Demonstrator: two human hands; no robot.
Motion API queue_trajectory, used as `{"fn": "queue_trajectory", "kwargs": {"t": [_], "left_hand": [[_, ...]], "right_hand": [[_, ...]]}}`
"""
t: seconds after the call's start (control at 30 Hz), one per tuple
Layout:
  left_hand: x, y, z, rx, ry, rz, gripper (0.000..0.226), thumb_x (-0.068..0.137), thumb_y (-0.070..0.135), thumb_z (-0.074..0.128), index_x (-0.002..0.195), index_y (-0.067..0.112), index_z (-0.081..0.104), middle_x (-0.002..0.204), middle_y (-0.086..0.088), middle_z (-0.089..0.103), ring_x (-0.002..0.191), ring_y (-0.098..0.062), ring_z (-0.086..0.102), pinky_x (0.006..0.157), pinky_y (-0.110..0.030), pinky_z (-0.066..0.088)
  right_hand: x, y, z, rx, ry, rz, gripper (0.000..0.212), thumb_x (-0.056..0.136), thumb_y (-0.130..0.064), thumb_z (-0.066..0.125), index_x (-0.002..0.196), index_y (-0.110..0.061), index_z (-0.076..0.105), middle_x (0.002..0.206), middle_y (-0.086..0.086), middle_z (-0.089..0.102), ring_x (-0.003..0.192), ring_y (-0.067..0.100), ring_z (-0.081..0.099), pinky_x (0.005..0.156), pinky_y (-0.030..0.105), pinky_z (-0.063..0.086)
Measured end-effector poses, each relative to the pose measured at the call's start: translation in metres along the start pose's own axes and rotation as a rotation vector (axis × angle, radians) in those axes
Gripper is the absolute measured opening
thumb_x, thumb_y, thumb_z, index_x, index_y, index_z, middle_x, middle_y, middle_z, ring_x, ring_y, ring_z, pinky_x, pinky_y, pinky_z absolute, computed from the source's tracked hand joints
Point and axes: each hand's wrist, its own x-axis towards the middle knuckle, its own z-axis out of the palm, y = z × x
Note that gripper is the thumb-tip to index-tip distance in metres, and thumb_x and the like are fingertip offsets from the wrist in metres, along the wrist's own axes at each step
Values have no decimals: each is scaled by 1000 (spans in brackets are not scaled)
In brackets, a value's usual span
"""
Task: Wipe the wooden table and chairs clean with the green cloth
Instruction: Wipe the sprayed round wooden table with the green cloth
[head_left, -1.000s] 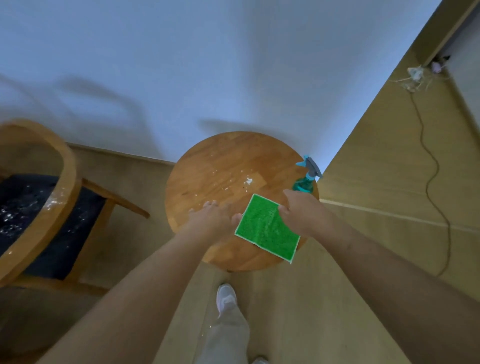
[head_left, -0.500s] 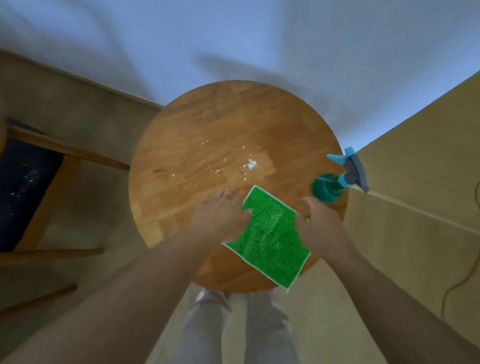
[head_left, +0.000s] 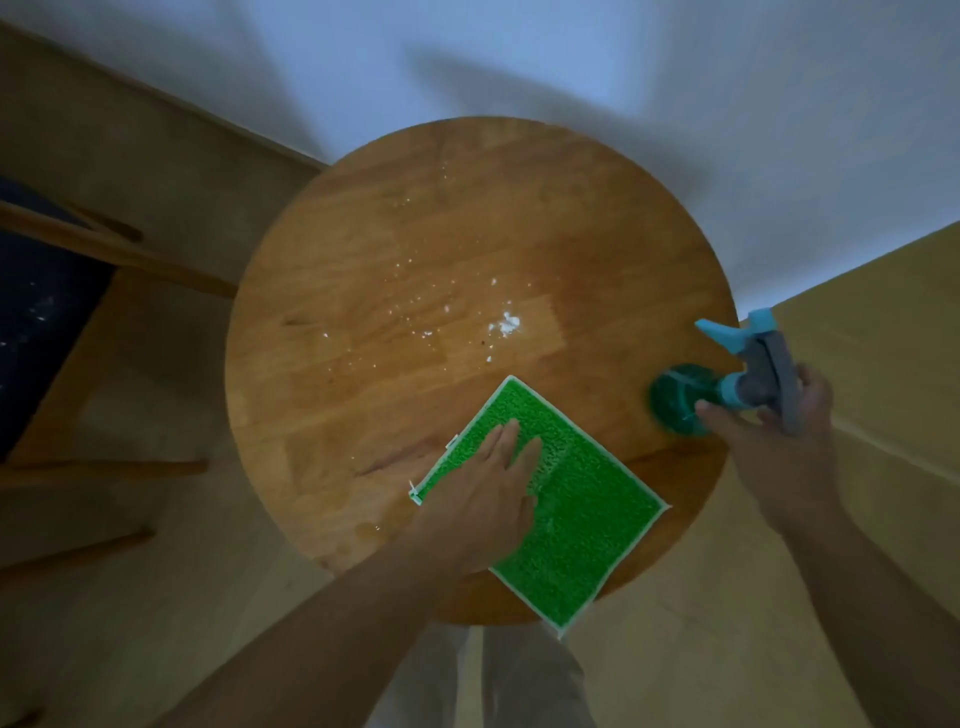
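Round wooden table (head_left: 363, 291): green cloth (head_left: 582, 519), spray bottle (head_left: 680, 397), perhaps white crumbs (head_left: 504, 326).

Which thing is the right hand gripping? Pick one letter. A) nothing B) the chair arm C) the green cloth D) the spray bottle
D: the right hand wraps the spray bottle at the table edge, while the left hand lies flat on the green cloth.

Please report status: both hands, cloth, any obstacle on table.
Left hand flat on green cloth. Right hand gripping spray bottle. White crumbs unwiped on wooden table.
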Motion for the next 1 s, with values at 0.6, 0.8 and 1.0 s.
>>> {"fn": "queue_trajectory", "kwargs": {"t": [0.6, 0.8, 1.0], "left_hand": [[5, -12, 66, 104, 137, -14, 83, 98, 54, 36, 146, 28, -27, 151, -2, -40, 134, -18, -42, 107, -43, -25], [1, -20, 63, 132, 85, -12, 100, 90, 61, 48, 144, 32, -32, 146, 0, -46, 132, -21, -45, 109, -46, -22], [-7, -23, 56, 160, 35, -21, 96, 93, 53, 50, 143, 34, -30, 150, 1, -40, 134, -24, -40, 110, -44, -20]], "right_hand": [[8, -37, 53, -70, -290, -655, 29, 71, -1, 46, 63, -23, 30, 53, -8, 29, 41, 6, 22, 40, 9, 19], [3, -51, 52, -77, -440, -564, 38, 73, -1, 48, 59, -36, 40, 50, -11, 32, 40, 6, 25, 40, 10, 21], [2, -50, 38, -59, -426, -426, 17, 83, 13, 56, 71, 7, 44, 53, -2, 29, 42, 7, 24, 40, 16, 23]]}}
